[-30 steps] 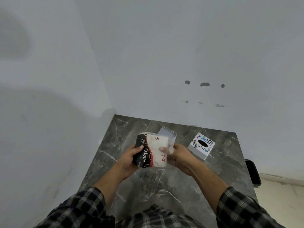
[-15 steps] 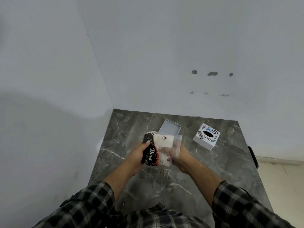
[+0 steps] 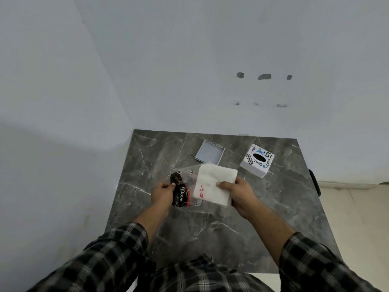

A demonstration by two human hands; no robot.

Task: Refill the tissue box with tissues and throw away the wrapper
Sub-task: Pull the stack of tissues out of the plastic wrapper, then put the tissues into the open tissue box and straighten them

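Observation:
My left hand (image 3: 162, 191) pinches the black and red end of a clear plastic wrapper (image 3: 182, 191) printed with "Dove". My right hand (image 3: 239, 193) grips a white stack of tissues (image 3: 214, 184), most of which sticks out of the wrapper's open right end. Both are held just above the grey marble table (image 3: 210, 232). The white tissue box (image 3: 257, 160), with a black oval hole and printed logos, sits at the back right. Its flat grey lid or base tray (image 3: 209, 153) lies open side up at the back centre.
The table stands in a corner, with white walls to the left and behind. A dark object (image 3: 314, 182) sticks out past the table's right edge, above a pale floor (image 3: 357, 218).
The tissue stack has slid rightward, mostly out of the wrapper, as my hands moved apart. The wrapper's left part now looks flat and empty.

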